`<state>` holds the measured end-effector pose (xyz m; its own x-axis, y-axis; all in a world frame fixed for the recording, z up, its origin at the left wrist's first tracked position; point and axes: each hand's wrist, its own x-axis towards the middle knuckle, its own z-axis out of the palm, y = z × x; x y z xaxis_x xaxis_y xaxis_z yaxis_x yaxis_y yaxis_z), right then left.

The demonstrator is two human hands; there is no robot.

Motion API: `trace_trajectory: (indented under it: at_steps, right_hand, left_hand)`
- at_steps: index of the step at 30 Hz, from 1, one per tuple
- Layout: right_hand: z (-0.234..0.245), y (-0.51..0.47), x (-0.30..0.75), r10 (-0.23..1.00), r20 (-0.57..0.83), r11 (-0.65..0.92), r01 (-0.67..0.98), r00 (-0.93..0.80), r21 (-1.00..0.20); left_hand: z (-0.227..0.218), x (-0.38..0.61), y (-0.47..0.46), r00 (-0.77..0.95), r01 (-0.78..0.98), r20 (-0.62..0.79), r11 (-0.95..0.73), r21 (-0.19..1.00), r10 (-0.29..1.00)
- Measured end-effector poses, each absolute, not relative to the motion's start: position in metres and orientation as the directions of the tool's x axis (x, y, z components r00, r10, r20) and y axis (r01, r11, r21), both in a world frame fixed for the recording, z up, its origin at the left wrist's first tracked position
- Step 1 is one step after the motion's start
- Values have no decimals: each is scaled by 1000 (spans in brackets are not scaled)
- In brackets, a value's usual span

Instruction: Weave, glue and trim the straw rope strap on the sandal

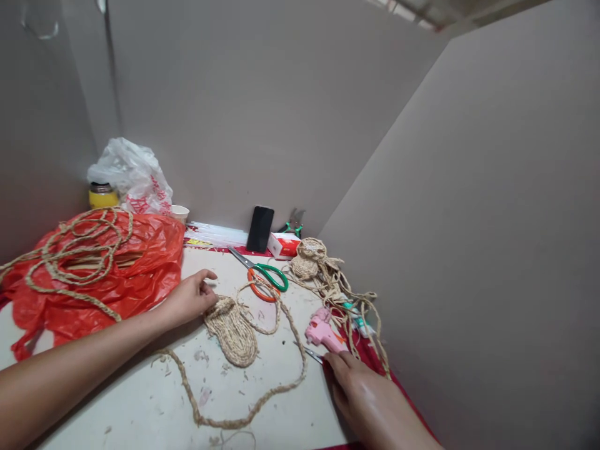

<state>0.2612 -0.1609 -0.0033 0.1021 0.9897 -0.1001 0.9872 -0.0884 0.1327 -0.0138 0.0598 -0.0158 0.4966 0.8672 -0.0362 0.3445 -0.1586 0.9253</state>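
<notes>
Coiled braided-straw piece (237,334) mid-tabletop (154,400), sole-shaped; loose braid (225,424) curving round R & front. L hand (194,297) right at its upper L edge, fingers half-curled, can't tell if pinching. R hand (365,387): fingers closed on slim metal tool (314,355), nr pink glue gun (323,330). Best: steady coil flat w/ L, keep braid untwisted, tool tips clear of straw. Lg scissors (250,265) behind, green/orange handles.
</notes>
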Motion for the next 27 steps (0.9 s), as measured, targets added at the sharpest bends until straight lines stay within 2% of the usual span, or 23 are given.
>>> trace_trajectory:
  at_steps: [9,15,18,20,22,24,26,27]
  right_hand:
    - [-9,-152,278,950,-240,-169,974,202,154]
    - [11,-157,286,941,-257,-225,974,219,5]
    - [20,-167,296,957,-180,-265,939,228,-219]
    - [23,-173,295,965,-139,-262,875,224,-406]
    - [24,-175,288,961,-159,-275,782,224,-560]
    - [24,-173,279,952,-217,-306,678,215,-668]
    - [23,-171,276,941,-276,-336,637,196,-694]
    - [22,-170,279,932,-297,-356,665,205,-657]
  left_hand:
    - [-3,-13,55,607,200,-175,64,978,775]
    - [21,-14,43,663,100,-122,74,992,739]
    - [31,-16,32,663,57,49,-116,992,747]
    - [34,-16,23,631,63,260,-381,922,731]
    - [33,-15,14,647,43,468,-641,766,602]
    - [28,-13,6,694,-32,593,-806,591,408]
    - [22,-12,-1,747,-110,630,-896,430,211]
    - [19,-12,-3,762,-140,635,-925,354,127]
